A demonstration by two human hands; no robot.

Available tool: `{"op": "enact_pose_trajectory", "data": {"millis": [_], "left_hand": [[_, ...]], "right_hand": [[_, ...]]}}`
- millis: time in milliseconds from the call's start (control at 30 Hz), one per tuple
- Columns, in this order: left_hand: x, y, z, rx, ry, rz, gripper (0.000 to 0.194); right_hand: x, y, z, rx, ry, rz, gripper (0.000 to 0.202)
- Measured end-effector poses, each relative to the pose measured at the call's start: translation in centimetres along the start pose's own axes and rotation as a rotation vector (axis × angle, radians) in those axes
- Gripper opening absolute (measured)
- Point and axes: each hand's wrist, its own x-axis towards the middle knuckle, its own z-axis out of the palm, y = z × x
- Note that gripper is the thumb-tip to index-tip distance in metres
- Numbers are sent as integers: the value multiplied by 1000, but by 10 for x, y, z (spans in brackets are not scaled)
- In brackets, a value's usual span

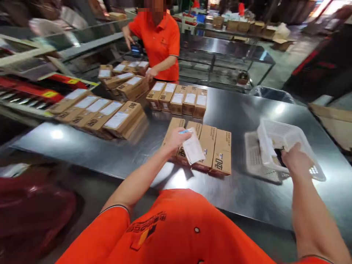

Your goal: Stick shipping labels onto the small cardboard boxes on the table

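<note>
In the head view, the near edge of the table (pixel 220 110) runs by your belly, and bare table shows between the four near boxes (pixel 222 146) and the white basket (pixel 277 129) on the right. A row of labeled boxes (pixel 177 99) stands farther off, below a co-worker (pixel 165 44). More labeled boxes block the left. Your left hand (pixel 176 138) pinches white papers (pixel 194 146) over the near boxes. Your right hand (pixel 297 161) reaches into the basket by a dark thing (pixel 279 157); I can't tell if it grips.

Left grip (pixel 177 140) pinches out front; right grip (pixel 297 161) is outstretched sideways.
</note>
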Motion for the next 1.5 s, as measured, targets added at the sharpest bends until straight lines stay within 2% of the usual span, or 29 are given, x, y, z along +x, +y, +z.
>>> {"op": "enact_pose_trajectory", "data": {"millis": [33, 67, 100, 167, 200, 233, 300, 367, 467, 567, 667, 733, 767, 833, 900, 967, 1033, 1133, 1233, 1300, 1400, 1500], "left_hand": [[-4, 2, 8, 26, -11, 25, 26], [-6, 4, 15, 52, -9, 45, 26], [-8, 5, 22, 74, 1, 62, 27], [-11, 4, 31, 95, 23, 102, 27], [-14, 3, 33, 95, 33, 120, 27], [-17, 2, 34, 94, 52, 137, 28], [-26, 0, 33, 78, 97, 157, 28], [-39, -3, 27, -6, 143, 136, 31], [-64, -14, 11, -225, 204, 94, 49], [-93, -35, -7, -335, 376, 66, 55], [-123, -60, -26, -251, 618, -56, 69], [-142, -72, -36, -38, 694, -109, 75], [-151, -75, -39, 77, 684, -96, 72], [-163, -76, -42, 180, 556, -29, 53], [-169, -71, -40, 65, 365, 13, 46], [-168, -62, -36, -79, 244, 5, 49], [-163, -53, -33, -140, 251, -16, 46], [-149, -44, -34, -294, 344, -44, 42], [-131, -37, -42, -482, 446, -10, 39], [-121, -34, -50, -531, 544, 26, 31], [-111, -31, -64, -550, 659, 87, 23], [-106, -29, -74, -539, 686, 101, 16]], "right_hand": [[-2, -13, 4, -1, -31, -21, 40], [-12, -32, 7, 86, -91, -132, 35], [-29, -56, 10, 235, -203, -280, 30], [-72, -110, 14, 546, -523, -565, 34], [-94, -135, 16, 573, -692, -689, 39], [-112, -157, 18, 570, -780, -794, 42], [-135, -189, 24, 563, -852, -904, 47], [-145, -206, 30, 597, -884, -955, 50], [-151, -217, 40, 700, -948, -1012, 49], [-164, -228, 47, 781, -994, -1043, 47], [-180, -238, 52, 875, -1004, -974, 50], [-189, -245, 56, 991, -1081, -852, 52], [-193, -249, 58, 1050, -1147, -780, 53], [-201, -257, 63, 1133, -1272, -657, 54], [-208, -267, 67, 1188, -1309, -579, 55], [-214, -278, 70, 1217, -1307, -531, 56], [-217, -289, 72, 1214, -1310, -491, 58], [-215, -301, 74, 1185, -1435, -474, 59], [-214, -301, 74, 1168, -1699, -484, 60], [-218, -294, 73, 1123, -1829, -505, 60], [-231, -278, 73, 1042, -1867, -564, 54], [-243, -265, 74, 974, -1841, -575, 51]]}}
